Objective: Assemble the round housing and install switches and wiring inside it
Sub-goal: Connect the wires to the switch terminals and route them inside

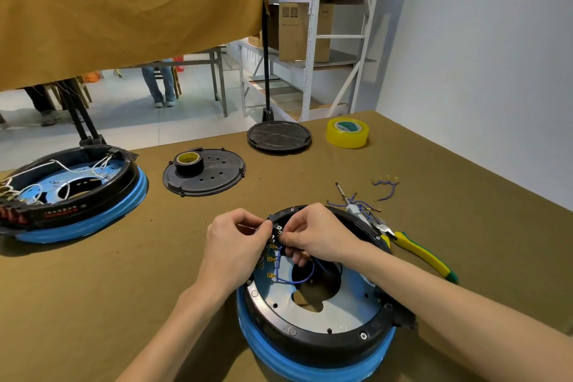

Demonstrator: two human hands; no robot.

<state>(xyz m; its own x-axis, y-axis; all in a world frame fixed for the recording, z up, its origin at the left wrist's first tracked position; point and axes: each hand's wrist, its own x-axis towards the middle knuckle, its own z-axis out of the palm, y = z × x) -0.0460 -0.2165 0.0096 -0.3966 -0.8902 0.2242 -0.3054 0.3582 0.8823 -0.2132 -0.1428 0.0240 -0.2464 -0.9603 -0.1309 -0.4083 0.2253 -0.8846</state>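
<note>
Both hands meet at the far left rim of the round housing (313, 335) — the left hand (238, 242) pinches a small switch (278, 229) at the rim, the right hand (316, 236) pinches a blue wire (294, 281) just beside it, fingers curled tight. Blue wire loops below the fingers, inside the housing. Writing on the second housing (71, 192), far left, is too blurred to read — likewise the tape (348, 132) label
</note>
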